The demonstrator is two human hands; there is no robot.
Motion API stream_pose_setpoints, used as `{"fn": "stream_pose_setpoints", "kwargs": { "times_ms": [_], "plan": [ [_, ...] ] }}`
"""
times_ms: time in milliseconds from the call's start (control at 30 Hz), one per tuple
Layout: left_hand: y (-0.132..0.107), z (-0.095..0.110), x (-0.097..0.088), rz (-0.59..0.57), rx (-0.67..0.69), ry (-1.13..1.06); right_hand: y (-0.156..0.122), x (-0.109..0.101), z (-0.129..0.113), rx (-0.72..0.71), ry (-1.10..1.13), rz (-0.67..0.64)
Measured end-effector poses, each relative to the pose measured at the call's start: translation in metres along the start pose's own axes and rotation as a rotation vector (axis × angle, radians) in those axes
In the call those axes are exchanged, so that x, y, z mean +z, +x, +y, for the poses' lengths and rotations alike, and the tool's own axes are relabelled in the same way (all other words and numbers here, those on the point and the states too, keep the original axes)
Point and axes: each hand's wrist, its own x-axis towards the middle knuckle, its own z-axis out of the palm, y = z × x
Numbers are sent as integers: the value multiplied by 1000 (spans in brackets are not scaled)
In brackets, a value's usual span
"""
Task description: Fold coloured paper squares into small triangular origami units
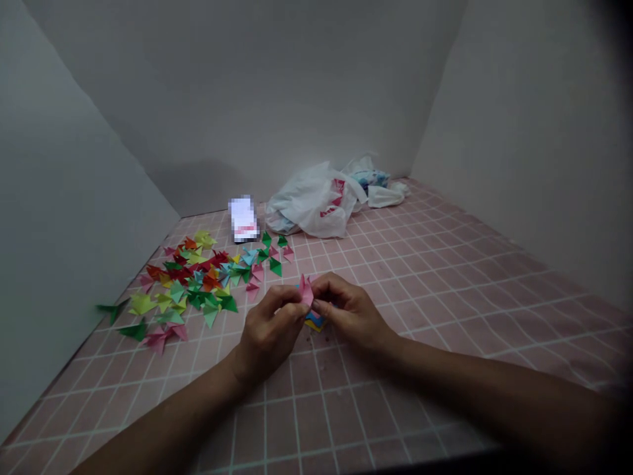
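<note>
Between my two hands is a small pink origami crane (306,292), partly folded, with narrow points standing up. My left hand (271,324) pinches its left side between thumb and forefinger. On the other side my right hand (353,313) grips it with thumb and fingertips. Beneath the fingers, blue and yellow paper (314,323) lies on the pink tiled cloth, mostly hidden by my hands. To the left spreads a pile of folded paper cranes (198,274) in red, orange, yellow, green, blue and pink.
A lit phone (244,219) leans upright behind the cranes, its screen blurred. White plastic bags (316,198) with red print sit against the back wall, beside a blue-and-white packet (370,178). Grey walls (297,86) enclose the pink checked surface (445,284) on three sides.
</note>
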Motion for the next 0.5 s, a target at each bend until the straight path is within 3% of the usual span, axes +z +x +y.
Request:
{"fn": "stream_pose_setpoints", "kwargs": {
  "times_ms": [167, 367, 500],
  "plan": [
    [9, 4, -5, 24, -92, -179, 1, -1, 1, -42, -4, -22],
    [10, 8, 2, 59, -594, -519, 3, -3, -4, -94, -19, -97],
    [12, 12, 5, 91, -855, -752, 3, -4, -1, -37, 39, -114]
  ]
}}
